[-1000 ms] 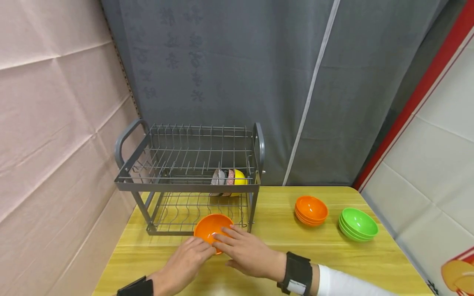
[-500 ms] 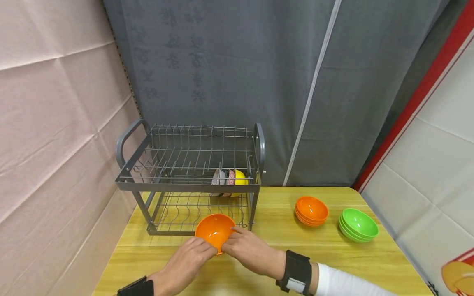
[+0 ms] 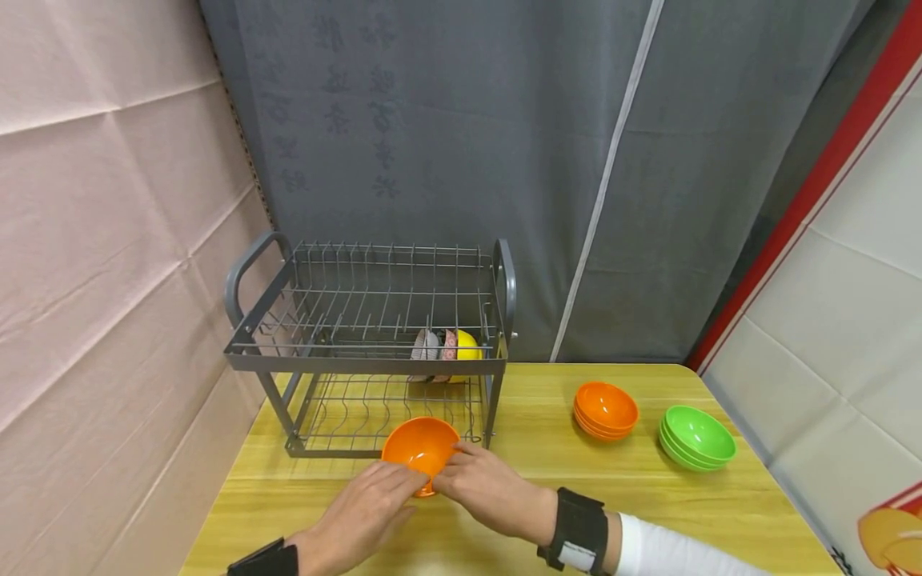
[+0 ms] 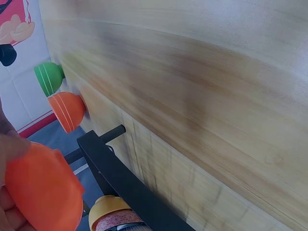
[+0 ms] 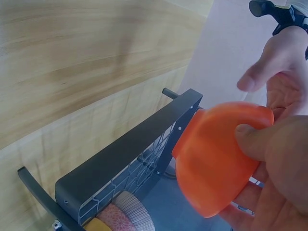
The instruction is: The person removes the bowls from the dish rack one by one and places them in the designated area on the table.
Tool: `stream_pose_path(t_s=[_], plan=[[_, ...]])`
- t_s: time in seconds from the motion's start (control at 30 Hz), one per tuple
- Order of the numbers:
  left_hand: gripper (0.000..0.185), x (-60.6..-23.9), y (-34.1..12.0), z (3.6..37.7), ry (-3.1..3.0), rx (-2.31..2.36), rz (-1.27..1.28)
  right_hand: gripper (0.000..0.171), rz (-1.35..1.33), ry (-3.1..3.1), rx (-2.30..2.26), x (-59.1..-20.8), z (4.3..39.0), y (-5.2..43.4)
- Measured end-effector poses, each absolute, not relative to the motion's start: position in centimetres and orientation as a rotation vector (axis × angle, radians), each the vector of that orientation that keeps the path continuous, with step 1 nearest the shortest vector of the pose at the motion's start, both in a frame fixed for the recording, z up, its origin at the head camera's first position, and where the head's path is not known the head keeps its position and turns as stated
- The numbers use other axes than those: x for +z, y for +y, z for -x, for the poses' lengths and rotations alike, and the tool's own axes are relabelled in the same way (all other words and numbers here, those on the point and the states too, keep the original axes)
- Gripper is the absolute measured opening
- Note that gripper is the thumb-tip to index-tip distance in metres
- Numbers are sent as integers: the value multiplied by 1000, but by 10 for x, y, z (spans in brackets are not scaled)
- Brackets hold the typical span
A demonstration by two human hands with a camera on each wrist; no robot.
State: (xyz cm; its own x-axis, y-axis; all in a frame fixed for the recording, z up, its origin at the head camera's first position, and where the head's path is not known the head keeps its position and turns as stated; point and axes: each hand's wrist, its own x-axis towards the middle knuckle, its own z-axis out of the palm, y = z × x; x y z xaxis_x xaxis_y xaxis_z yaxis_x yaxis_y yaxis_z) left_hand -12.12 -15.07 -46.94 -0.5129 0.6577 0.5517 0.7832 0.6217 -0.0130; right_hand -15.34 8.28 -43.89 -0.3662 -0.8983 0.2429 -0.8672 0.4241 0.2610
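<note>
An orange bowl [image 3: 418, 436] is held tilted in front of the dish rack, its inside facing up in the head view. My right hand [image 3: 486, 488] pinches its near right rim; in the right wrist view the thumb presses the outer wall of the orange bowl [image 5: 216, 154] and fingers reach over the rim. My left hand [image 3: 360, 508] is at the near left rim with fingers straightened. The thumb of that left hand [image 5: 284, 72] stands apart from the bowl in the right wrist view. In the left wrist view the orange bowl [image 4: 43, 187] is partly covered by fingers.
A two-tier grey dish rack [image 3: 363, 366] stands behind the bowl. Its lower tier holds a grey striped bowl [image 3: 425, 348], a pink patterned bowl [image 3: 450, 346] and a yellow bowl [image 3: 469, 346]. Stacked orange bowls [image 3: 605, 406] and stacked green bowls [image 3: 697, 436] sit at right.
My right hand's straight fingers have curled and taken hold of the orange bowl's rim. My left fingers have straightened and the thumb has come off the bowl. The bowl has shifted slightly right.
</note>
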Motion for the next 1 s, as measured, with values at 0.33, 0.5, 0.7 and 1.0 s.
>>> stream_pose_path(t_s=[0.33, 0.5, 0.7, 1.0], plan=[[75, -470, -153, 117, -2401, -127, 1039, 19, -1526, -2379, -118, -440, 152, 88], [88, -471, -154, 118, -2384, -90, 1008, 18, -1525, -2381, -97, -442, 150, 93], [94, -475, -153, 118, -2433, -28, 1000, 18, -1514, -2420, -37, -444, 148, 101], [94, -478, -148, 117, -2508, -20, 1009, 18, -1458, -2412, -43, -443, 147, 118]])
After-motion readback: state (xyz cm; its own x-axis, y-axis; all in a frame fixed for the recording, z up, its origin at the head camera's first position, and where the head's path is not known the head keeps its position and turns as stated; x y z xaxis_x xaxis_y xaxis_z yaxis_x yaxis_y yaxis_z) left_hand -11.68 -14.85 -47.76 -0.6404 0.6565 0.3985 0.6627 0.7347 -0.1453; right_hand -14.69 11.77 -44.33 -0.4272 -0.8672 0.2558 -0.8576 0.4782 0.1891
